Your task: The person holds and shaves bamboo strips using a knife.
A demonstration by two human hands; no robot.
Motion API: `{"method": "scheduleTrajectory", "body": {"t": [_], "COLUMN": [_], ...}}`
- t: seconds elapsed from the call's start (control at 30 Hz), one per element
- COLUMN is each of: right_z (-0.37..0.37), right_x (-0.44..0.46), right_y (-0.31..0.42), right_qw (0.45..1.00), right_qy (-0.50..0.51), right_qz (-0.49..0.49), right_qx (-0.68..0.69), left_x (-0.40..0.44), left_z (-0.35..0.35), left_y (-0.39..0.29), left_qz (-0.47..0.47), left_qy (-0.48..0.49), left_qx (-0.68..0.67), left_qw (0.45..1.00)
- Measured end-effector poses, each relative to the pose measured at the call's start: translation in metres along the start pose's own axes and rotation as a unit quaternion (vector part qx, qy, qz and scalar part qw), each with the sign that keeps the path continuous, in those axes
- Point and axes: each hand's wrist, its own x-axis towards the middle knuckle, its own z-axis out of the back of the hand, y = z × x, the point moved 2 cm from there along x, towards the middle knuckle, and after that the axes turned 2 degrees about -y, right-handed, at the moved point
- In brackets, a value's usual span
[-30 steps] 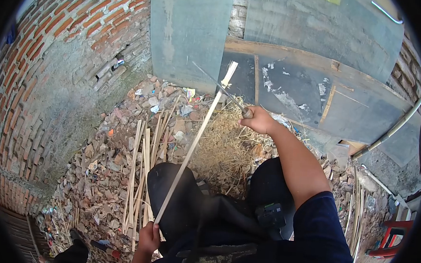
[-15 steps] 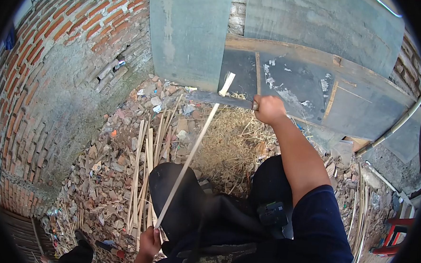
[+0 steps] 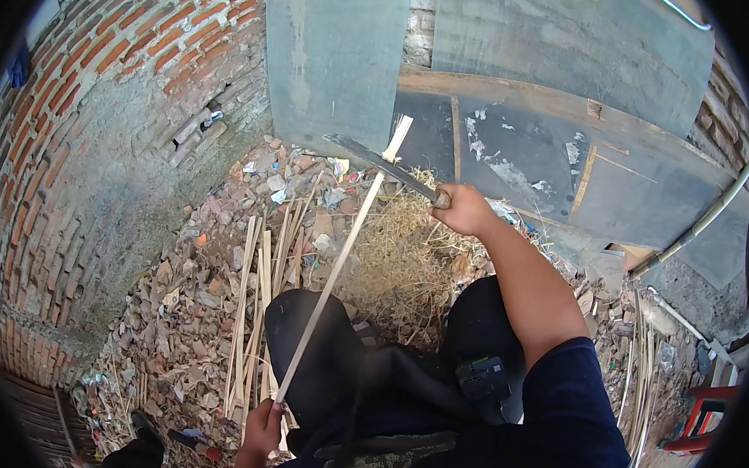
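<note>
A long pale strip (image 3: 336, 273), which looks like bamboo or wood, slants up and away from my left hand (image 3: 263, 427), whose fingers are closed on its near end. My right hand (image 3: 462, 210) grips the handle of a long dark blade (image 3: 370, 156). The blade lies across the strip near its far end, where thin curled shavings gather. Beyond the blade the strip's tip looks split or frayed. Below the blade, a heap of fine shavings (image 3: 398, 261) covers the ground between my knees.
Pale strips (image 3: 242, 312) lie on rubble (image 3: 186, 309) at the left, with more strips (image 3: 638, 375) at the right. A brick wall (image 3: 64, 175) and grey panels (image 3: 333, 62) stand around. Another person's dark-clothed leg (image 3: 138, 455) shows at lower left. A red object (image 3: 697, 420) is at right.
The blade has swung from its tilt to nearly level, then back to a tilt, and now sits slightly farther up the strip. My left hand keeps its hold with little movement.
</note>
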Motion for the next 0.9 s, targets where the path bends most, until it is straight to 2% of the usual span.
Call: {"method": "scheduleTrajectory", "body": {"t": [0.03, 0.17, 0.27, 0.37, 0.57, 0.67, 0.8, 0.9], "right_z": [0.005, 0.006, 0.005, 0.007, -0.013, -0.008, -0.005, -0.01], "right_x": [-0.002, -0.002, -0.002, -0.006, -0.014, -0.001, 0.018, 0.016], "right_y": [0.004, -0.002, -0.006, 0.012, 0.062, 0.051, -0.005, -0.018], "right_qw": [0.999, 0.996, 0.993, 0.985, 0.939, 0.935, 0.974, 0.981], "right_qy": [0.011, 0.003, 0.021, 0.056, 0.133, 0.111, 0.017, 0.002], "right_qz": [-0.026, -0.03, -0.013, 0.032, 0.195, 0.208, -0.045, -0.039], "right_qx": [-0.024, -0.088, -0.118, -0.162, -0.248, -0.264, -0.22, -0.19], "left_x": [0.001, 0.01, 0.018, 0.015, 0.013, 0.008, 0.009, 0.012], "left_z": [0.006, 0.009, 0.0, -0.004, -0.007, -0.003, 0.004, 0.007], "left_y": [-0.004, -0.031, 0.007, -0.026, -0.038, -0.035, -0.045, -0.043], "left_qz": [0.031, 0.09, 0.081, -0.017, -0.008, -0.042, -0.053, -0.039], "left_qy": [0.016, 0.049, 0.079, 0.033, 0.01, -0.041, -0.027, -0.007], "left_qx": [0.013, -0.135, -0.193, -0.033, 0.038, 0.122, 0.162, 0.151], "left_qw": [0.999, 0.985, 0.975, 0.999, 0.999, 0.991, 0.985, 0.988]}}
